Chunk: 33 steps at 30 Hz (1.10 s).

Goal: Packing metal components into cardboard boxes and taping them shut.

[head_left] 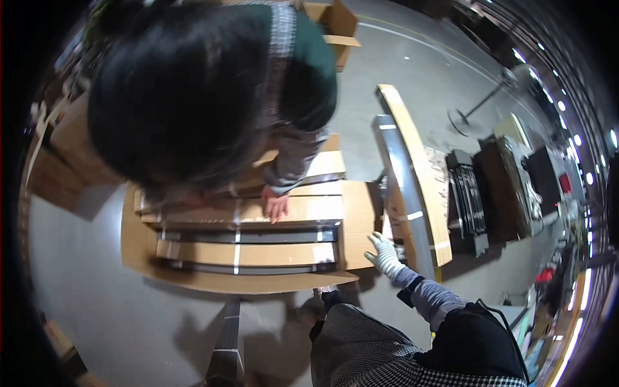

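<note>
My right hand (385,255), in a pale striped glove, reaches forward with its fingers apart and holds nothing. It is beside the right end flap of a long open cardboard carton (242,282); whether it touches the flap I cannot tell. I cannot make out my left hand. Inside the carton lie several long dark bars (284,234) and long cardboard pieces (271,254), crossed by pale straps. Across the carton a co-worker leans in, one bare hand (276,205) resting on an upper cardboard piece.
Right of my hand stand a long grey bar (401,174) and a long narrow cardboard box (419,168). Further right are stacked dark bars (465,197) and a wrapped brown panel (503,187). A dark strapped bar (225,342) extends toward the lower edge. An open carton (338,32) stands behind.
</note>
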Each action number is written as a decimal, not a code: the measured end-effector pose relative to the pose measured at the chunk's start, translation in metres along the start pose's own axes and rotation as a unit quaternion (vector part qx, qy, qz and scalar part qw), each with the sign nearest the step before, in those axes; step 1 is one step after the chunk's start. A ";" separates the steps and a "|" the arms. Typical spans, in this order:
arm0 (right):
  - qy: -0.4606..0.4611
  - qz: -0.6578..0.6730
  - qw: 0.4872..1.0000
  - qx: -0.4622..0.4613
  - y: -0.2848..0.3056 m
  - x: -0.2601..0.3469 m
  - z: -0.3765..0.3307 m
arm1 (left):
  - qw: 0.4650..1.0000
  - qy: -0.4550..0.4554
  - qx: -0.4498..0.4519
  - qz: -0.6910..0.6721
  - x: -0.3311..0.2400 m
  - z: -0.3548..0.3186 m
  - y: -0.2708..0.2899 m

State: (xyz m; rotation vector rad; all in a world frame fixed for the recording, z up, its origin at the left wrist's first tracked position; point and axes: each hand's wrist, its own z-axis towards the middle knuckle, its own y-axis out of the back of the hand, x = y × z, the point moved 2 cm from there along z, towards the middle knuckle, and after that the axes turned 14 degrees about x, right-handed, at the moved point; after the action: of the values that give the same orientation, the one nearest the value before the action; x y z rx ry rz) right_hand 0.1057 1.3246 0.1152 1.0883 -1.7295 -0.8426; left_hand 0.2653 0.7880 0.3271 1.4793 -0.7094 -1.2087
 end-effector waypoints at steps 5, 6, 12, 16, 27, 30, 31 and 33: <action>-0.198 0.022 0.968 -0.155 0.054 -0.130 -0.050 | 0.991 0.048 0.005 -0.124 -0.014 0.006 -0.002; -0.249 0.054 0.957 -0.141 0.064 -0.146 -0.044 | 0.989 0.025 -0.004 -0.149 -0.005 0.007 -0.008; -0.386 0.108 0.916 0.000 0.063 -0.181 0.014 | 0.846 0.309 0.026 -0.434 -0.085 0.025 0.012; -0.335 0.172 0.924 -0.070 0.060 -0.193 0.033 | 0.986 0.109 -0.007 -0.123 0.021 0.016 -0.042; -0.057 0.386 0.917 0.082 0.015 -0.188 -0.238 | 0.993 0.116 -0.033 -0.010 0.003 -0.011 -0.024; -0.064 0.384 0.914 0.116 0.028 -0.156 -0.246 | 0.996 0.081 -0.044 0.011 0.013 -0.011 -0.022; -0.063 0.393 0.905 0.149 0.039 -0.142 -0.235 | 0.996 0.068 -0.045 0.021 0.017 -0.014 -0.018; 0.021 0.311 0.937 0.158 0.056 -0.111 -0.212 | 0.994 0.090 -0.050 0.029 0.024 -0.015 -0.018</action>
State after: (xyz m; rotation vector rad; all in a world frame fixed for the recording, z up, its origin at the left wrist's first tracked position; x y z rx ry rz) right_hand 0.3082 1.4308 0.2050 0.6692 -2.0477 -0.1460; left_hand 0.2841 0.7765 0.3018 1.4530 -0.5578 -1.0373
